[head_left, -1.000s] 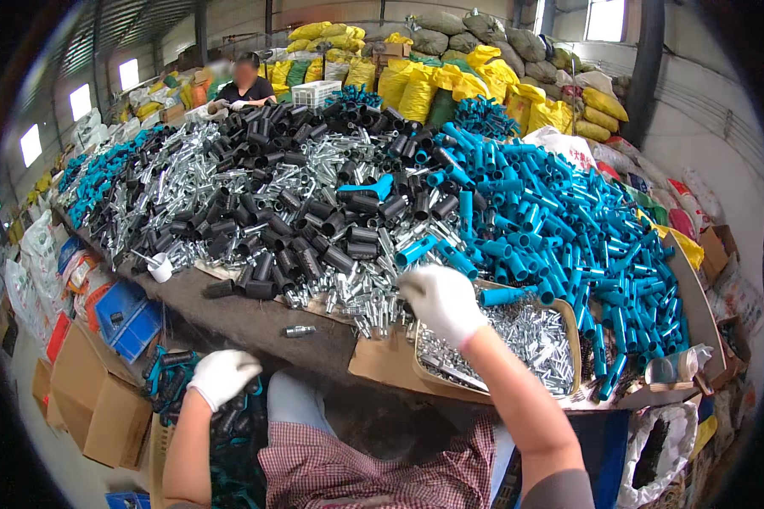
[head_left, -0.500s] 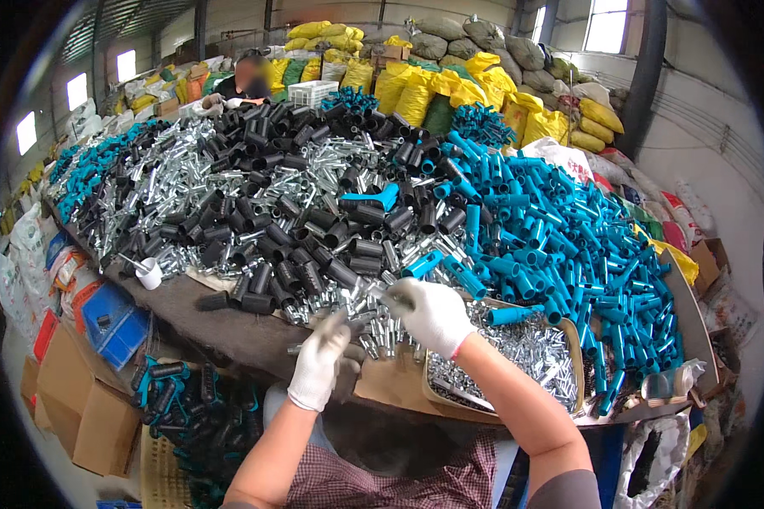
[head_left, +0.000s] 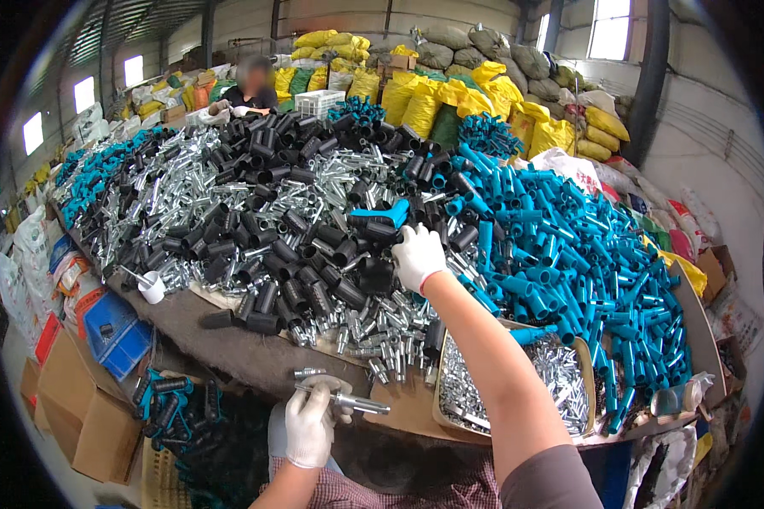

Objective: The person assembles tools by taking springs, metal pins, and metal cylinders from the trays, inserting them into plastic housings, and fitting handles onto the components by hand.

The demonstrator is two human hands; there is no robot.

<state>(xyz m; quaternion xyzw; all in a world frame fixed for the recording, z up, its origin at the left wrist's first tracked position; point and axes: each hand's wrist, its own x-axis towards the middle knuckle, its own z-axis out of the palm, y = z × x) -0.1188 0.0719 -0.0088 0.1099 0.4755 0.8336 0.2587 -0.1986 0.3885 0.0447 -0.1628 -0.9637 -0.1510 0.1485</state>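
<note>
While the right hand works at the heap, the left hand stays near the person's lap. Left hand: fingers closed round a slim metal shaft, its tip pointing right, close to the table's near edge. Just beyond it: one small metal fitting. Right hand: fingers bent down at the black sleeves, beside a blue angled handle; whether they pinch a piece cannot be told, the palm side being hidden.

Also present: blue tubes, heaped to the right; a shallow tray of small metal pins, partly behind the right forearm, with one blue tube at its far rim; a white cup, to the left; a co-worker, across the heap.

Hazards, by judgement: a loosened left grip could drop the shaft off the edge; a piece tugged from the loose pile could send sleeves sliding; a lowered right forearm could jog the tray and spill pins; the blue tube could roll in among them.
</note>
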